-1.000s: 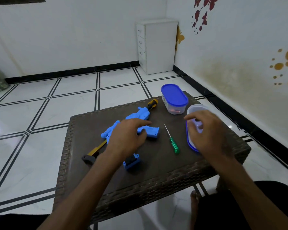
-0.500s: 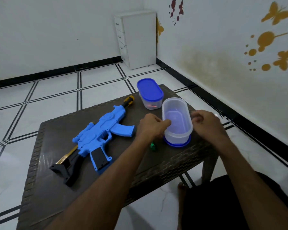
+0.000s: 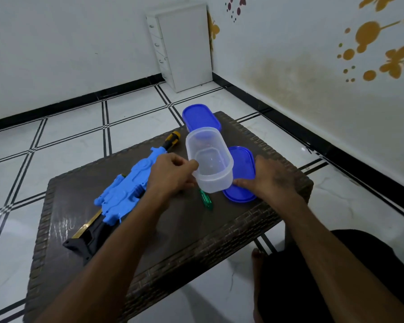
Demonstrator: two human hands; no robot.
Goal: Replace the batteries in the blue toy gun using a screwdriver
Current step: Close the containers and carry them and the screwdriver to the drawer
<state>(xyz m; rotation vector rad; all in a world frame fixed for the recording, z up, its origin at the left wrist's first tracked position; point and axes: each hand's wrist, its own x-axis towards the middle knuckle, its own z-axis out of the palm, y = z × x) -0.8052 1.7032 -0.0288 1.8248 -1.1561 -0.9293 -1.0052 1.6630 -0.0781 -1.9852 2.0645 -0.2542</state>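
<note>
The left hand (image 3: 170, 176) grips the clear container (image 3: 209, 163), lifted and tilted. The right hand (image 3: 269, 179) presses flat, fingers straight, on the blue lid (image 3: 240, 164) near the desk's (image 3: 254, 220) right edge. The blue toy gun (image 3: 126, 190) lies toward the left edge.

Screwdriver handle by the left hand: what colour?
Green, translucent handle, seen in the head view.

There is only one view, from a camera worn on the person's head, looking forward and steeply down over both forearms onto the tabletop (image 3: 177, 229). It sits close: the arms enter from the bottom edge and the tabletop fills the middle of the picture. The wide lens bends the tiled floor (image 3: 68, 145) beyond the tabletop. Past the tabletop's far edge, the view reaches the room's corner, where a white drawer cabinet (image 3: 184, 46) stands.
</note>
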